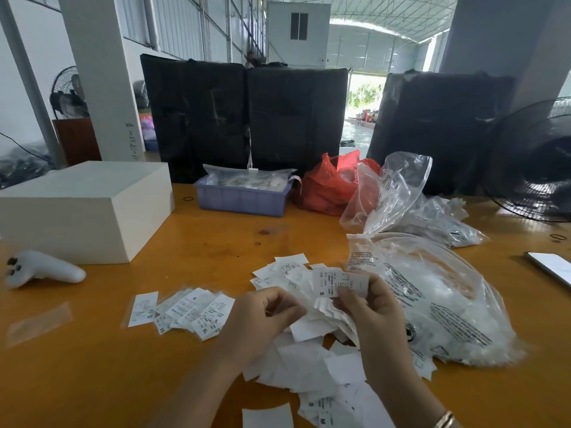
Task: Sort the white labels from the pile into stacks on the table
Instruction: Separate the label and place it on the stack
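Head view, lower centre: the right hand (369,307) pinches thin white printed paper labels (338,282) above the loose pile (312,362), the left hand (262,316) curls beside them; light, floppy, best pinched by an edge.

The fine print on the label (339,283) at centre is too small to read. The black fan (534,162) runs off the right edge. The left hand (262,319) hides part of the pile (312,362). A white card (551,267) is cropped at right.
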{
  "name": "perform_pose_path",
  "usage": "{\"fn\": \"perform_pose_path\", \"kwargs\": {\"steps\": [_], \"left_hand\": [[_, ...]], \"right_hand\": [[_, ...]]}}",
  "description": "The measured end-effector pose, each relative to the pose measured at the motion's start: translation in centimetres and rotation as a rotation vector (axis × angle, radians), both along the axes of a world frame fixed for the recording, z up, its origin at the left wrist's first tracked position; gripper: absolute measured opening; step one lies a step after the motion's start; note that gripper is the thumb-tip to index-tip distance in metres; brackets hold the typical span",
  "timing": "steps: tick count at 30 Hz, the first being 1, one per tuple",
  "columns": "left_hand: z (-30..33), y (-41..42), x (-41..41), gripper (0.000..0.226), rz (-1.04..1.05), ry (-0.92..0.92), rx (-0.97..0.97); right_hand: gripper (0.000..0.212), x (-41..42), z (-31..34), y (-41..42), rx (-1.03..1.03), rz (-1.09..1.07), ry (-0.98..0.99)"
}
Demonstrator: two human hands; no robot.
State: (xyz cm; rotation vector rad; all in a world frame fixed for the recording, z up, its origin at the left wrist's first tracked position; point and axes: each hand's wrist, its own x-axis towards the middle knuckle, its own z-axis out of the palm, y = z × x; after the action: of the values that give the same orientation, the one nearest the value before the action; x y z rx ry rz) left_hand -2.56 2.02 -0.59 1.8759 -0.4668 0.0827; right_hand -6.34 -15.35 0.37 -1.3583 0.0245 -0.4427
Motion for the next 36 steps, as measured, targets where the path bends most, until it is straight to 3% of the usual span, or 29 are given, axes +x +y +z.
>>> {"fn": "perform_pose_path", "kwargs": {"steps": [7, 14, 26, 36], "left_hand": [[0.18, -0.08, -0.15, 0.014, -0.014, -0.029, 0.037], [0.08, -0.08, -0.12, 0.020, -0.029, -0.021, 0.010], [0.48, -0.04, -0.28, 0.018, -0.048, 0.001, -0.004], [0.66, -0.01, -0.41, 0.024, -0.077, -0.019, 0.003]], "right_hand": [[0.028, -0.15, -0.21, 1.09, -0.256, -0.026, -0.082], [0.037, -0.11, -0.28, 0.63, -0.231, -0.089, -0.071], [0.027, -0.29, -0.48, 0.86, -0.374, -0.028, -0.052], [0.032, -0.30, -0.02, 0.47, -0.518, 0.070, -0.014]]}}
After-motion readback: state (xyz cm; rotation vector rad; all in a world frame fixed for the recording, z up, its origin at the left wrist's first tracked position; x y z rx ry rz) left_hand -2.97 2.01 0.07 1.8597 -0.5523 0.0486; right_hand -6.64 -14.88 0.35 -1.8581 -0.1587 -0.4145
